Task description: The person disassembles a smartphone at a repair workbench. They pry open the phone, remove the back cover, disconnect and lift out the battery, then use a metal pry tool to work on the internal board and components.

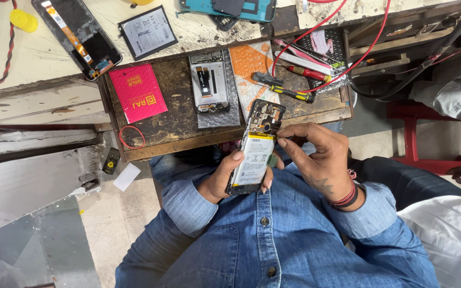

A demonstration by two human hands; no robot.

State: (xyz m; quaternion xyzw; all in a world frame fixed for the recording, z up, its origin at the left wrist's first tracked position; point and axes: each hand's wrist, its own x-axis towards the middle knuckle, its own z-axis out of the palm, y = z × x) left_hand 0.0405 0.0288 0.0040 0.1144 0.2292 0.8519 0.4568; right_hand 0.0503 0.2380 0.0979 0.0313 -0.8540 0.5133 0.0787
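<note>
In the centre of the frame the left hand (225, 178) cradles an opened phone (256, 146) from below, with the thumb laid on its left edge and the fingers wrapped under it, so the back side with the white battery (254, 157) faces up and does not slip. The right hand (316, 157) comes from the right; its thumb and forefinger are brought together at the upper edge of the battery, perhaps pinching something small, but I cannot tell what. The phone is held above the lap, just below the wooden desk (172, 125). On the desk lie a pink packet (137, 92), a metal phone frame (209, 82) and screwdrivers (289, 90), near for reaching.
</note>
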